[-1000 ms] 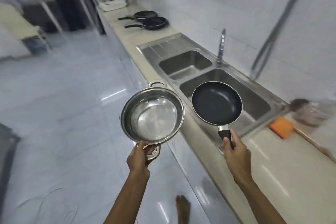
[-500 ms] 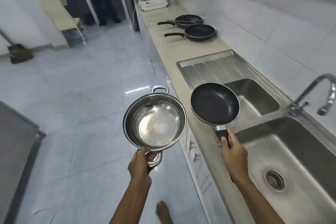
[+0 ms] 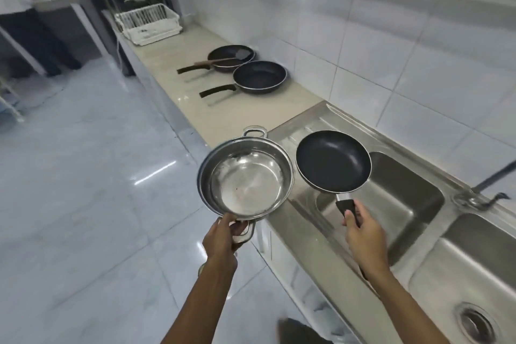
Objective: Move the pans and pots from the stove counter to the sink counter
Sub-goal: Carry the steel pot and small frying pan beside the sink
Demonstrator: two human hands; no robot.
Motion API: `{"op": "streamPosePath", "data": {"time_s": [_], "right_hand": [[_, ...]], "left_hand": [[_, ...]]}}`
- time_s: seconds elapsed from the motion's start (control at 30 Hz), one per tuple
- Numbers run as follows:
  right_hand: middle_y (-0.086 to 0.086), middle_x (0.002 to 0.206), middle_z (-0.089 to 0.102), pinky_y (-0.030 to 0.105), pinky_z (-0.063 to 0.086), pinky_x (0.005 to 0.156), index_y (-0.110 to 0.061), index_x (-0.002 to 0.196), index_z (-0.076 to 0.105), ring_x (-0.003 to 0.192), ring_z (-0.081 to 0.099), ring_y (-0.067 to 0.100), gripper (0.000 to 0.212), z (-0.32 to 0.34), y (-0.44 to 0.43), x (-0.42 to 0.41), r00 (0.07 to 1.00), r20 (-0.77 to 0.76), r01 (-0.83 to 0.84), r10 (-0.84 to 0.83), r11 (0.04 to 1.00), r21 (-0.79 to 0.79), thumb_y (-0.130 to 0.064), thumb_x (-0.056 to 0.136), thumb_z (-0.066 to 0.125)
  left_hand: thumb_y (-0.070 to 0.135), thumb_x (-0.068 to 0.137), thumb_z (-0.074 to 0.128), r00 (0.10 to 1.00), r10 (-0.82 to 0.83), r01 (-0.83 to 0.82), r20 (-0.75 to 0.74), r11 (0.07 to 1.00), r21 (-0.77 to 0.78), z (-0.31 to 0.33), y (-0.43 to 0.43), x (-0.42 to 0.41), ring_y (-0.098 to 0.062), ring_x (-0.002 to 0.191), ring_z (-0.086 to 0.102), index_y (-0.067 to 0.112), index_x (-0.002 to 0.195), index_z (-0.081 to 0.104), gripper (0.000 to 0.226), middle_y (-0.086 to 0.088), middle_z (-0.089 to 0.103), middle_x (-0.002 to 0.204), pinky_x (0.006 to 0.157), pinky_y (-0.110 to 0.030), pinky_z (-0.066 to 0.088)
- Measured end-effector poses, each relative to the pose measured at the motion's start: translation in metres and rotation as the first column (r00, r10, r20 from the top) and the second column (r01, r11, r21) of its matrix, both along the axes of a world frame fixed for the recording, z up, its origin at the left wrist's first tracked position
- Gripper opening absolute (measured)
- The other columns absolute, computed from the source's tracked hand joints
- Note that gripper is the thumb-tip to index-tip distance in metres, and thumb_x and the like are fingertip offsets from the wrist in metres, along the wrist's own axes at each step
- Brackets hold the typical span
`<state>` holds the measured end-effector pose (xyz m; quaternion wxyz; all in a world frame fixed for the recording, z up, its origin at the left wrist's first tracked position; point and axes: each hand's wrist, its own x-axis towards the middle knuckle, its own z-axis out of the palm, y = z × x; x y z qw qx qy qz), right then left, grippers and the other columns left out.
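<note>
While a stainless steel pot (image 3: 245, 180) is gripped by its near loop handle in the left hand (image 3: 223, 240) above the floor, a black frying pan (image 3: 333, 161) is held by its handle in the closed right hand (image 3: 365, 234) over the steel sink (image 3: 413, 204). Two more frying pans (image 3: 259, 77) are seen on the beige counter (image 3: 223, 117) beyond, near a white dish rack (image 3: 148, 24).

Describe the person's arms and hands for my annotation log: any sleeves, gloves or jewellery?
Both forearms are bare, with no sleeves in view. The left hand and right hand wear no gloves, and no rings show. Something small and pale sits at the left wrist, too blurred to identify.
</note>
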<state>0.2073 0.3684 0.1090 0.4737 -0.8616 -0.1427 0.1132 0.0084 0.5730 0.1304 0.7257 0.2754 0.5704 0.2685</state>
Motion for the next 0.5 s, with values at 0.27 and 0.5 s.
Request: {"op": "streamPosePath", "data": {"time_s": [0.27,0.5], "right_hand": [[0.005,0.103,0.077,0.038,0.048,0.075,-0.027,0.135,0.057,0.09,0.067,0.028,0.036,-0.032,0.106,0.079,0.978,0.021,0.208,-0.208,0.978,-0.011,-0.027,0.1,0.052],[0.013,0.112,0.076,0.043,0.051,0.088,-0.018,0.141,0.055,0.104,0.068,0.036,0.041,-0.041,0.164,0.122,0.931,-0.015,0.363,-0.364,0.931,-0.029,-0.023,0.1,0.055]], "left_hand": [[0.005,0.072,0.079,0.988,-0.155,0.155,0.004,0.988,0.001,-0.017,0.135,0.124,-0.028,0.078,0.079,-0.001,0.105,0.069,0.035,-0.018,0.08,0.082,0.072,-0.039,0.064],[0.006,0.07,0.079,0.944,-0.326,0.325,-0.054,0.945,-0.027,-0.02,0.21,0.211,-0.037,0.097,0.075,-0.004,0.108,0.069,0.04,-0.028,0.076,0.099,0.094,-0.051,0.058]]}}
